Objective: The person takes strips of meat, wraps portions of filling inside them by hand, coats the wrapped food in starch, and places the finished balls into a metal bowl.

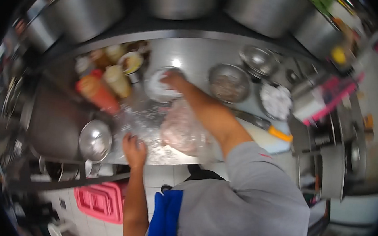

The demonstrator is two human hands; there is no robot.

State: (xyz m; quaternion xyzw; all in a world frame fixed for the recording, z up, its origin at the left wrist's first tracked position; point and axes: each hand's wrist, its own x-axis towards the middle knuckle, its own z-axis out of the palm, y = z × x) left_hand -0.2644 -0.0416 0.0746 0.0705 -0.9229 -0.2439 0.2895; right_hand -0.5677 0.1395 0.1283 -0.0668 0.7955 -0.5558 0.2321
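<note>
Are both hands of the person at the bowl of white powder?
No, only the right hand is at this bowl; the left hand is by the counter's front edge.

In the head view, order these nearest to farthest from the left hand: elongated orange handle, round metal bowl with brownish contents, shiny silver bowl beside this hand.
1. Shiny silver bowl, left of the left hand.
2. Bowl with brownish contents, ahead and right.
3. Orange handle, far right.

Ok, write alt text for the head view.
A right hand reaches over a bowl of white powder on a metal counter, while the left hand is at its powder-dusted front edge. On the counter too are a pale pink mass, possibly raw meat, and bottles at the left.
</note>
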